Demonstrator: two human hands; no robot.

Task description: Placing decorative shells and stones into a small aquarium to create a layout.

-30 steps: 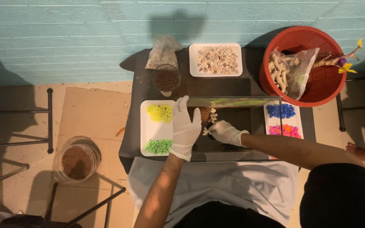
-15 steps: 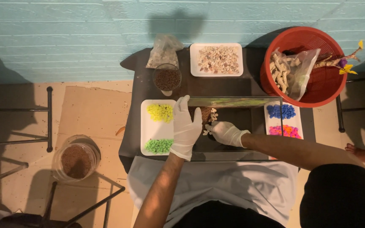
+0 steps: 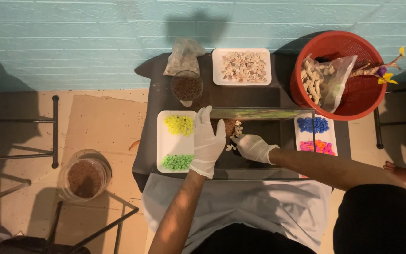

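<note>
My left hand [image 3: 207,141], in a white glove, rests flat and open-fingered against the left end of the glass tank [image 3: 278,113] on the dark table [image 3: 156,141], gripping nothing that I can see, while my gloved right hand [image 3: 254,147] reaches down inside the tank with its fingers curled over the small pale stones [image 3: 236,131] on the tank floor; I cannot tell whether they pinch any. Just left of the tank I see a white tray [image 3: 172,141] with yellow pebbles [image 3: 178,124] and green pebbles [image 3: 177,161], just right of it blue pebbles [image 3: 313,124] and pink pebbles [image 3: 318,146], and farther back a tray of pale stones [image 3: 242,66], a glass of brown grit [image 3: 186,88] and a red basket [image 3: 348,101].
</note>
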